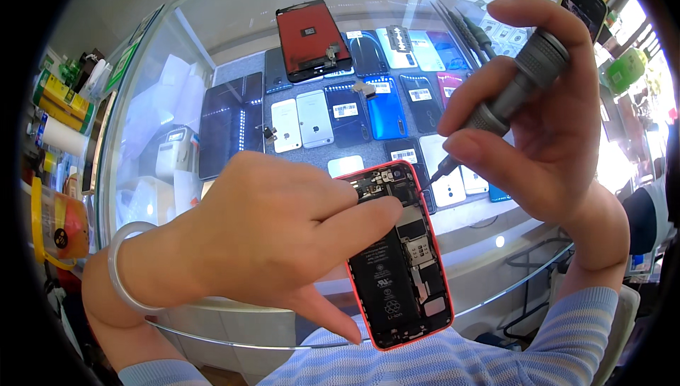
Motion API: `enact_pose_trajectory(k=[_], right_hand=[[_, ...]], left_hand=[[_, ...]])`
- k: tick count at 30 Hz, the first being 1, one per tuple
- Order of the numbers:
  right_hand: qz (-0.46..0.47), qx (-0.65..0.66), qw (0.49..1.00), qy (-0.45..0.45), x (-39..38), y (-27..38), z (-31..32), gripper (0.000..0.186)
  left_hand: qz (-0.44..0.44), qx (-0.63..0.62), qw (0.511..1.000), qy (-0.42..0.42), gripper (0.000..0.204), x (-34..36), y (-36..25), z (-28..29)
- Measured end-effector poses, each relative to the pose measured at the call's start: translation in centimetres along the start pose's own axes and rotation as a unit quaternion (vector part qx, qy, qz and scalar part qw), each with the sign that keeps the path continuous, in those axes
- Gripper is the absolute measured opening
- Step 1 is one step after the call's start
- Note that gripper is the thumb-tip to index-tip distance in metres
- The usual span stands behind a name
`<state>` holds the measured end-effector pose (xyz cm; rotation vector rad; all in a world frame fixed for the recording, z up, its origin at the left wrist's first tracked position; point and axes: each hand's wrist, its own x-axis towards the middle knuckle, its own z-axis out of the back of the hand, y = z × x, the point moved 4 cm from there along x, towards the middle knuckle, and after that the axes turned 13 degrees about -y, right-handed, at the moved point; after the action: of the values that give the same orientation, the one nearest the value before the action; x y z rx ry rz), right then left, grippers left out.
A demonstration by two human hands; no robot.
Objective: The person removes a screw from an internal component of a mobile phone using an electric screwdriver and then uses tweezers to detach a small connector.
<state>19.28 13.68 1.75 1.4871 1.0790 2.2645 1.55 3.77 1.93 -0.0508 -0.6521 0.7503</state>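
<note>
An opened phone (430, 283) with a pink-red frame rests at the near edge of the glass counter, its black battery and circuit boards bare. My left hand (283, 226) steadies it, with fingers across the upper part and the thumb by the lower left edge. Between the thumb and fingers of my right hand (559, 117) is a grey screwdriver (499, 99) with a knurled handle, held at a slant. Its thin tip comes down at the phone's upper right edge; whether it touches a screw is too small to tell.
A detached screen assembly (312, 39) with a red backing lies farther back on the glass. Small metal parts (365, 90) sit nearby, with a razor blade (399, 39) and tweezers (460, 28) towards the right. Several phones show under the glass. A yellow-rimmed container (60, 223) stands at left.
</note>
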Motion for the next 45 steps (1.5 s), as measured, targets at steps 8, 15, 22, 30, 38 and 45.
enact_pose_trajectory(k=[8, 15, 22, 30, 38, 45], right_hand=[[-0.03, 0.034, 0.999, 0.009, 0.3, 0.4, -0.6, 0.082], [-0.107, 0.023, 0.994, 0.019, 0.2, 0.9, 0.0, 0.078], [-0.276, 0.083, 0.955, 0.069, -0.2, 1.5, 0.2, 0.075], [-0.213, 0.105, 0.968, 0.087, -0.3, 1.6, -0.5, 0.072], [0.057, 0.054, 0.98, 0.184, -1.4, 4.4, -0.5, 0.083], [0.051, 0.01, 0.979, 0.198, -1.2, 5.5, -0.9, 0.082]], left_hand=[[-0.014, 0.0, 0.999, -0.042, 0.075, 0.5, 0.1, 0.0], [-0.043, -0.01, 0.998, -0.047, 0.071, 0.4, -0.4, 0.1], [-0.126, -0.064, 0.988, -0.061, 0.049, -0.4, -2.3, -0.5], [-0.128, -0.078, 0.987, -0.061, 0.044, -0.5, -2.7, -0.9], [-0.198, -0.06, 0.976, -0.074, 0.026, -1.2, -3.6, -0.7], [-0.166, -0.073, 0.981, -0.064, 0.022, -1.4, -3.7, -0.7]])
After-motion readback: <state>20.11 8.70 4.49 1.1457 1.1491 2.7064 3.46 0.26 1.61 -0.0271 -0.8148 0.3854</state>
